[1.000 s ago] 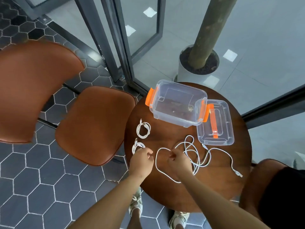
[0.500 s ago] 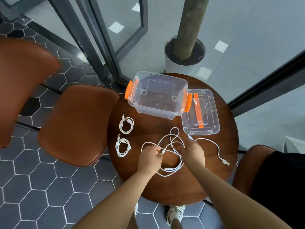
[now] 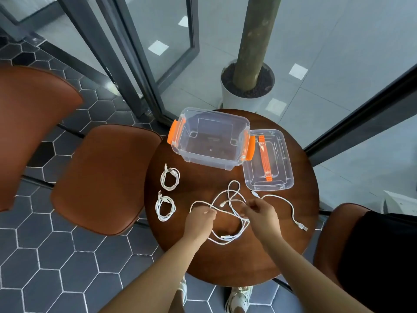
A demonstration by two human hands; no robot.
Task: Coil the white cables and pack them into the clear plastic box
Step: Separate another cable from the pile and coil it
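Observation:
A tangle of loose white cables (image 3: pixel 229 199) lies in the middle of the round wooden table (image 3: pixel 237 263). My left hand (image 3: pixel 199 222) pinches one strand at the tangle's left side. My right hand (image 3: pixel 261 214) pinches another strand at its right. One more loose cable (image 3: pixel 290 205) runs off to the right, ending in a plug. Two coiled white cables (image 3: pixel 170 178) (image 3: pixel 165 207) rest at the table's left edge. The clear plastic box (image 3: pixel 211 137) with orange clips stands open and empty at the back.
The box's clear lid (image 3: pixel 279 154) with an orange handle lies right of the box. Brown chairs (image 3: pixel 101 177) stand to the left, another chair (image 3: pixel 338 233) with a black item on it at the right. A potted trunk (image 3: pixel 248 82) and glass doors stand behind.
Both hands have shifted along the tangled cables, the loops between them rearranged; the left hand moved from the coil at the left onto the tangle. The camera view has shifted.

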